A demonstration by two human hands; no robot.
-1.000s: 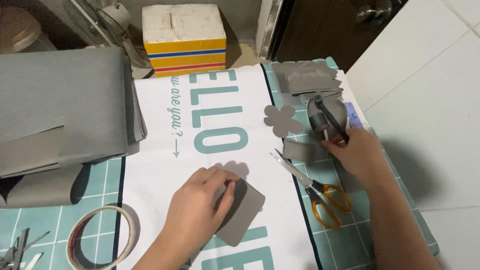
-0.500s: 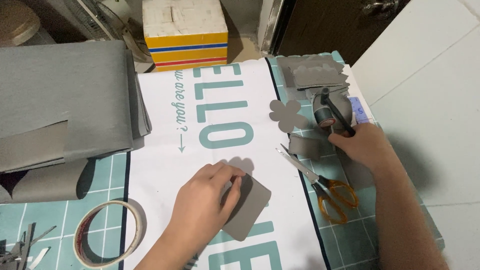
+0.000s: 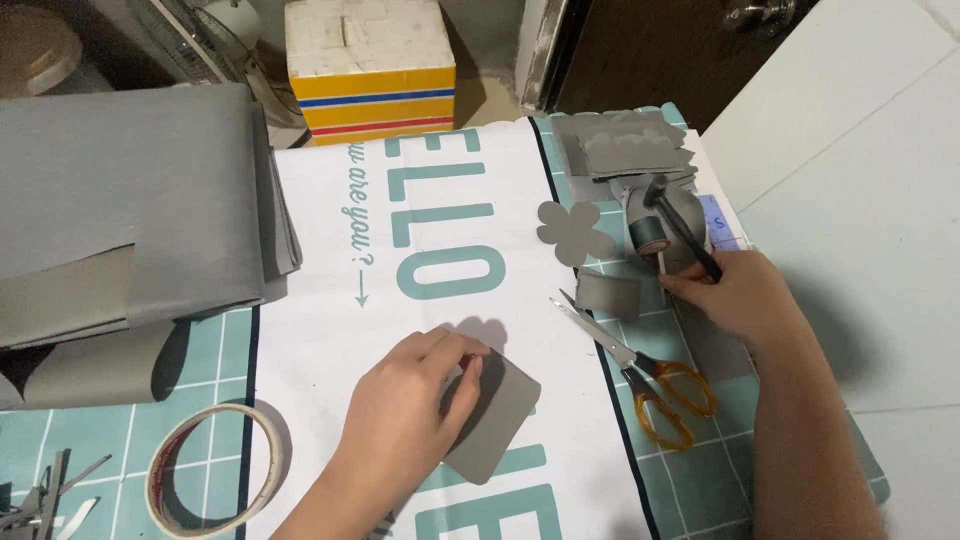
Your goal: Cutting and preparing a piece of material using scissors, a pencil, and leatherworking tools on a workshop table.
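Note:
My left hand (image 3: pixel 405 415) rests on the white sheet with teal letters (image 3: pixel 330 250) and pinches the edge of a grey paper piece (image 3: pixel 500 415) with a scalloped top. My right hand (image 3: pixel 740 295) is curled at the near end of a grey paper punch (image 3: pixel 665 215), fingertips on the tip of its black lever. A grey flower-shaped cutout (image 3: pixel 572 232) lies just left of the punch. A small grey scrap (image 3: pixel 608 295) sits between the punch and the scissors.
Orange-handled scissors (image 3: pixel 650 385) lie between my hands on the teal cutting mat (image 3: pixel 760 450). Scalloped grey strips (image 3: pixel 625 145) lie behind the punch. Grey paper sheets (image 3: pixel 130 200) fill the left, a tape roll (image 3: pixel 215 470) sits near left, a yellow-and-white box (image 3: pixel 370 65) stands at the back.
My right hand has slid back from the top of the punch to its near end. My left hand stays on the grey piece.

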